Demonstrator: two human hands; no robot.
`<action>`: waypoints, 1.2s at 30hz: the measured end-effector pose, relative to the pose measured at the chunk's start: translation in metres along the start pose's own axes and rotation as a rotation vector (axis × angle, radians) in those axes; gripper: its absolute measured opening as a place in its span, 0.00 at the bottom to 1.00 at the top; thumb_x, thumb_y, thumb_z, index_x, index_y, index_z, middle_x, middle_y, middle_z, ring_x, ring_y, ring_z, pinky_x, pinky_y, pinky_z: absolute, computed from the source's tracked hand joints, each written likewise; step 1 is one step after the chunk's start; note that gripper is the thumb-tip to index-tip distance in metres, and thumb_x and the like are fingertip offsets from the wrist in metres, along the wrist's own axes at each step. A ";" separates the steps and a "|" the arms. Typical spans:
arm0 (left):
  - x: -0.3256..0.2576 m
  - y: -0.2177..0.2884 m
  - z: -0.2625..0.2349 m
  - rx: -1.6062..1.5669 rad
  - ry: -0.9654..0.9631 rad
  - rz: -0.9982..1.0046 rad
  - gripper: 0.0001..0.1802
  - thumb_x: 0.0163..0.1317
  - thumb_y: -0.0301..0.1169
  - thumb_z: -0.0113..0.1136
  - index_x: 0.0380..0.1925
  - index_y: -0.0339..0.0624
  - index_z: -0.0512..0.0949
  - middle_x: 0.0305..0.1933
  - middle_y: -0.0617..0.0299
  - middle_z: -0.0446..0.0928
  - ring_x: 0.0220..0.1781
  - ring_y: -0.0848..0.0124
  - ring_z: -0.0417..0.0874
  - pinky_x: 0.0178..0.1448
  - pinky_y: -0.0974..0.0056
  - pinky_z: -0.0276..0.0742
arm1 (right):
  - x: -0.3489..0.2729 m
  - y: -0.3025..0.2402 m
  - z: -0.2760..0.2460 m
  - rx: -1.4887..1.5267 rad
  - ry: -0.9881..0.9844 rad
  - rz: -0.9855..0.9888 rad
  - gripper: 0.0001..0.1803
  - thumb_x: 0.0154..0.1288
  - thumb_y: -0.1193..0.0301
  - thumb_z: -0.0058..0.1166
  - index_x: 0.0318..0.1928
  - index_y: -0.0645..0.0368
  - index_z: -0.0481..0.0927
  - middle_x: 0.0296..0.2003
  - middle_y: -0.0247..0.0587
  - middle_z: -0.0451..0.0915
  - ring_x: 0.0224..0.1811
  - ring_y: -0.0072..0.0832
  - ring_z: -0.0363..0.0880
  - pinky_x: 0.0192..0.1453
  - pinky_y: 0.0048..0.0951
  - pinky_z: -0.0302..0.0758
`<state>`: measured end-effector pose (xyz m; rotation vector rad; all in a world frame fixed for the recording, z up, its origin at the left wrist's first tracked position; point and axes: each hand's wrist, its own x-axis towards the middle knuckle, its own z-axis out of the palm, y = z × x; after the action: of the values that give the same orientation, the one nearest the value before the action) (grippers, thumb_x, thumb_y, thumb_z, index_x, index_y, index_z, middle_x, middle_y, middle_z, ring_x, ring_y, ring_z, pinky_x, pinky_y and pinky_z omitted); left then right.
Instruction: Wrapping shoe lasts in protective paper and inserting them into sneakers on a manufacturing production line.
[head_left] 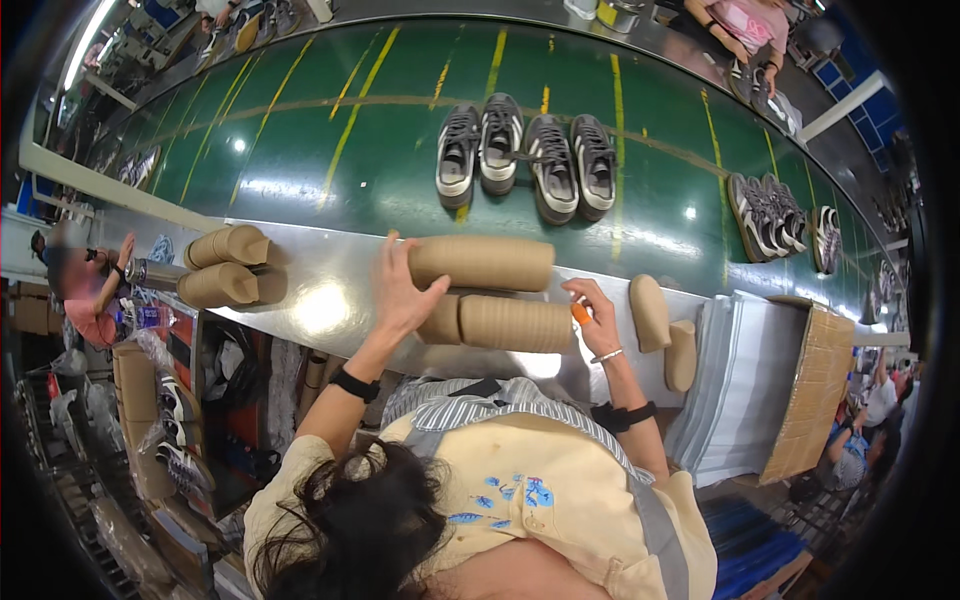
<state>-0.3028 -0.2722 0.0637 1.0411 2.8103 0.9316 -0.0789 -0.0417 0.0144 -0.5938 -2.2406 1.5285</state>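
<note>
Two stacks of nested brown cardboard shoe inserts lie side by side on the metal ledge before me. My left hand grips the left end of the far stack, thumb on the near side and fingers toward the far side. The near stack lies just below it, with a gap showing near its left part. My right hand is at the right ends of the stacks, fingers bent but apart, nothing visible in it. An orange finger cover is on it. Two loose brown inserts lie to its right.
Beyond the ledge runs a green conveyor belt with yellow lines. Grey sneakers stand on it, more farther right. More insert stacks lie left. A cardboard box with pale sheets stands right. Other people work around.
</note>
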 end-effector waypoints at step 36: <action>0.063 0.171 0.043 -0.793 -1.143 0.284 0.19 0.50 0.32 0.71 0.40 0.38 0.76 0.35 0.66 0.77 0.37 0.80 0.74 0.43 0.72 0.70 | -0.035 -0.077 -0.116 0.151 0.160 -0.245 0.06 0.53 0.77 0.57 0.33 0.62 0.76 0.27 0.38 0.77 0.30 0.27 0.74 0.37 0.27 0.70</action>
<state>-0.2418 -0.1087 0.1315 1.2380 1.2458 0.8920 0.0000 0.0050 0.1249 -0.3673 -1.9763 1.4551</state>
